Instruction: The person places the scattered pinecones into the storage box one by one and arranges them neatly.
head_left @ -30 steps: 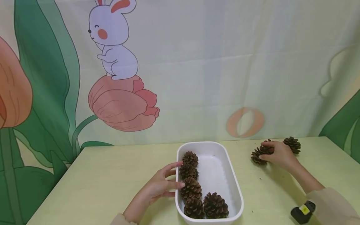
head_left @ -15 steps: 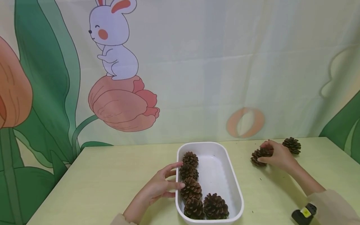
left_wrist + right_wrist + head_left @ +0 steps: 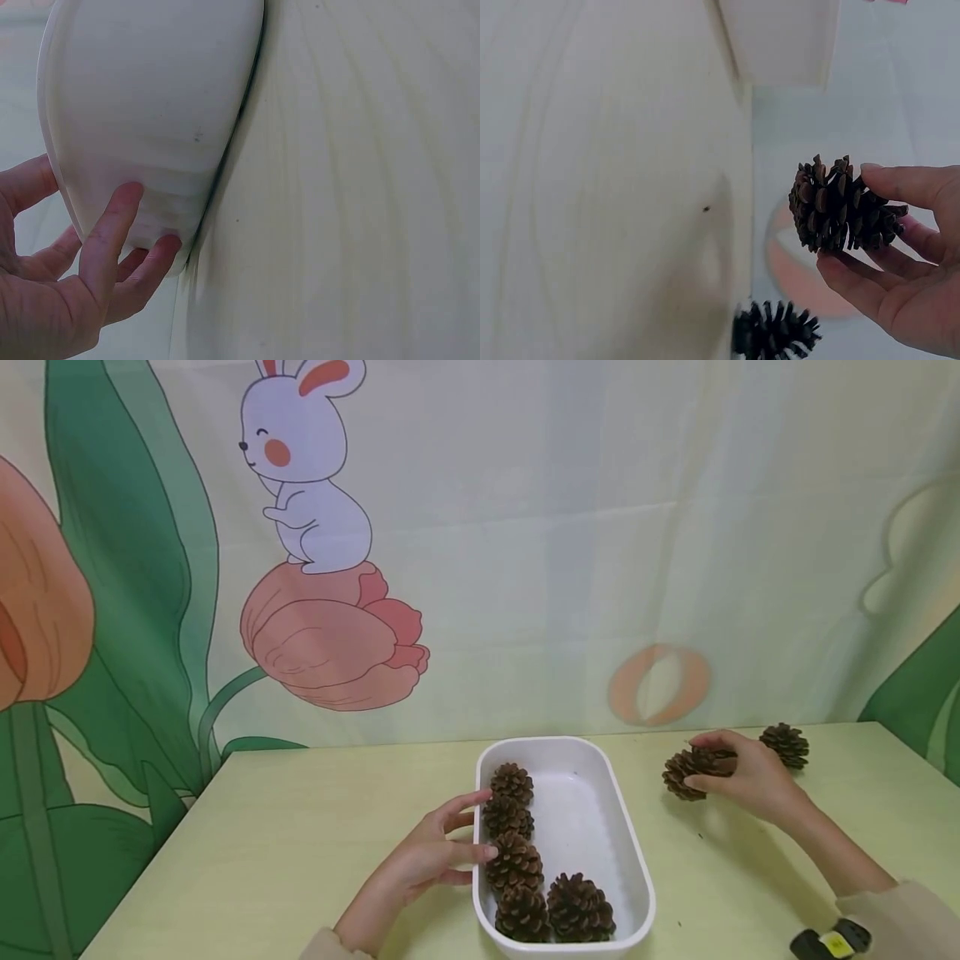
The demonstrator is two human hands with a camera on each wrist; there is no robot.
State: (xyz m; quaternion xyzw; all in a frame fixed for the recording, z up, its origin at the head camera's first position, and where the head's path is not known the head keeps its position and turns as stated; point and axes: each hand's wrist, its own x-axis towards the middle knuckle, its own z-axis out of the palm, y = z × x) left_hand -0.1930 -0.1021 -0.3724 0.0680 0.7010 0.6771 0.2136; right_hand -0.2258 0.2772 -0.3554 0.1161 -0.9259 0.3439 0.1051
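Observation:
A brown pine cone [image 3: 840, 206] is pinched between the thumb and fingers of my right hand [image 3: 757, 777]. In the right wrist view it appears raised off the table. At centre front stands a white oblong tub [image 3: 633, 860]. My left hand [image 3: 427, 852] grips its left rim, thumb and a finger over the edge; the left wrist view shows other fingers against the tub's outer wall [image 3: 150, 90]. Along the tub's left side several pine cones [image 3: 513, 860] form a row, and a larger pine cone [image 3: 581, 908] sits at the near end.
Another pine cone [image 3: 785, 746] lies on the pale yellow table [image 3: 315, 835] at the far right, behind my right hand. A printed cloth [image 3: 487, 568] with a rabbit and tulips hangs along the table's back edge. Small dark specks dot the table right of the tub.
My right hand has closed round the pine cone and shifted it very slightly left, apparently lifting it. My left hand and the tub have stayed in place.

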